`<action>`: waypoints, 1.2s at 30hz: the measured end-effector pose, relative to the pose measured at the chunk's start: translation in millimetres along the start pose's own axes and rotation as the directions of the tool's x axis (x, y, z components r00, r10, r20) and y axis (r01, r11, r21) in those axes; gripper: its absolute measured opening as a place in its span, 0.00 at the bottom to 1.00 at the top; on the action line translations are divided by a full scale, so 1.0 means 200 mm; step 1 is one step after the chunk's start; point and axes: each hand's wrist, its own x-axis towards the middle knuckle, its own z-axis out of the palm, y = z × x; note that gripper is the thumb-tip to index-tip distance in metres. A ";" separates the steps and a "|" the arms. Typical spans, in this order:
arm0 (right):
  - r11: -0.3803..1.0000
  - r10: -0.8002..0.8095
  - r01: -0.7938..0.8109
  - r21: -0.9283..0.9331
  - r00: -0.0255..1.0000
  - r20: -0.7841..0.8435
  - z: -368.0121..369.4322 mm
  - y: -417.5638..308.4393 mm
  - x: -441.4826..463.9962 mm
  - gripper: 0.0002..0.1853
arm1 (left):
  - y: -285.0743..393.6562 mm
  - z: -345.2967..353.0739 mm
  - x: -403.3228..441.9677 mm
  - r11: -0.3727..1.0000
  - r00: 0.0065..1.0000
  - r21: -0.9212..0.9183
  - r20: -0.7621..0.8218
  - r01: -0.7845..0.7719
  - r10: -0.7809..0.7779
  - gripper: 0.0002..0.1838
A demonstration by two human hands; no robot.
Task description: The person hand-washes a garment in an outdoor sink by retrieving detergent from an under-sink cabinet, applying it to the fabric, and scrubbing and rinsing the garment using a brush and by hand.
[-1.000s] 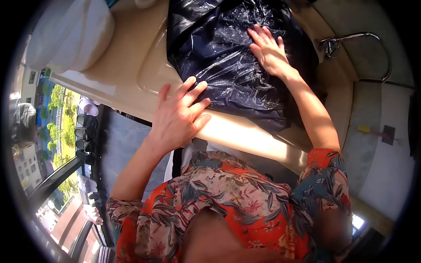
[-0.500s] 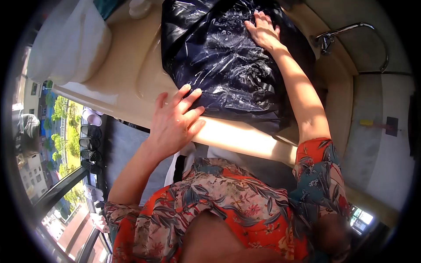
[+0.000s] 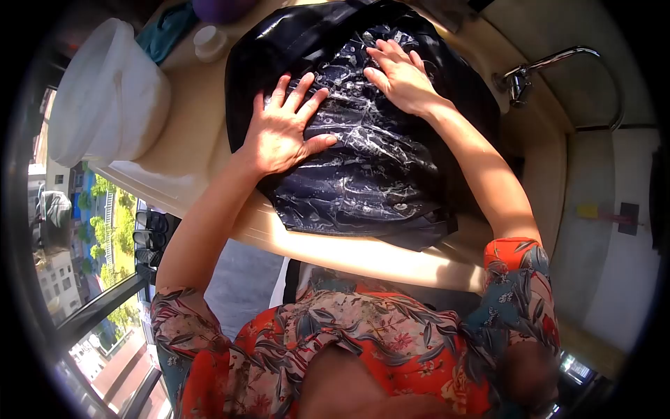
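Note:
A wet, dark, shiny cloth with whitish suds and bubbles lies spread over the beige sink and its ledge, its near edge on the front rim. My left hand rests flat on the cloth's left part, fingers spread. On the upper right part of the cloth lies my right hand, palm down, its fingers stretched out and slightly apart. Neither hand grips anything.
A white bucket stands at the left on the beige counter. Behind it are a teal cloth, a small white container and a purple object. A chrome faucet is at the right. Dark slippers lie lower left.
My left hand has moved from the counter's front edge up onto the cloth. My right hand has come slightly down and left. The cloth now reaches farther left and toward me.

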 end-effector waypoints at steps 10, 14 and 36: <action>0.998 -0.067 0.068 -0.009 0.993 0.100 0.07 -0.27 -0.09 0.37 | -0.03 -0.07 -0.03 0.997 0.997 -0.022 0.006 0.072 -0.072 0.51; 0.976 -0.178 0.187 -0.111 0.981 0.080 0.06 -0.07 -0.05 0.33 | -0.03 -0.09 -0.04 0.998 0.998 -0.018 0.011 0.056 -0.055 0.52; 0.946 -0.305 0.280 0.162 0.939 0.159 0.08 -0.49 -0.46 0.38 | -0.13 -0.08 -0.07 0.992 0.986 0.028 0.109 0.125 -0.127 0.52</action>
